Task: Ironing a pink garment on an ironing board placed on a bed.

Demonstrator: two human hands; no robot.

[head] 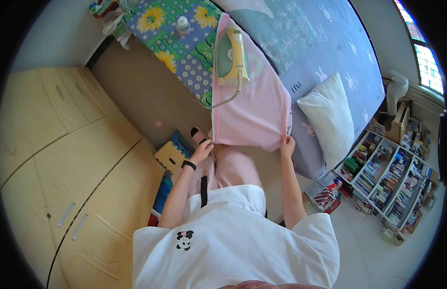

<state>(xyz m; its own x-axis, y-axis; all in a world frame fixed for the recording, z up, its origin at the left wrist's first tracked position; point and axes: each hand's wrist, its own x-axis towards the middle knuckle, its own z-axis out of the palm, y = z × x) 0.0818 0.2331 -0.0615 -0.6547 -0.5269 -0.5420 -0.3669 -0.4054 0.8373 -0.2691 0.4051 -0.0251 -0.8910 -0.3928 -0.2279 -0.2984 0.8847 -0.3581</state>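
Observation:
Pink fabric (253, 119), perhaps a garment, is spread in front of me, partly over a flower-patterned padded cloth (198, 74). My left hand (203, 150), with a black band at its wrist, pinches the near left corner of the fabric. Its near right edge is gripped by my right hand (287, 146). Between the two hands the near edge hangs in a slack curve. A yellow and green electric iron (238, 54) rests on the far part of the fabric, its cord running off to the left.
A small white bottle (183, 26) stands on the flowered cloth. To the right is a bed (317, 43) with a white pillow (330, 117). A packed shelf (393, 177) stands beyond. Wooden cabinets (75, 151) line the left, and a folding step stool (171, 156) is by my legs.

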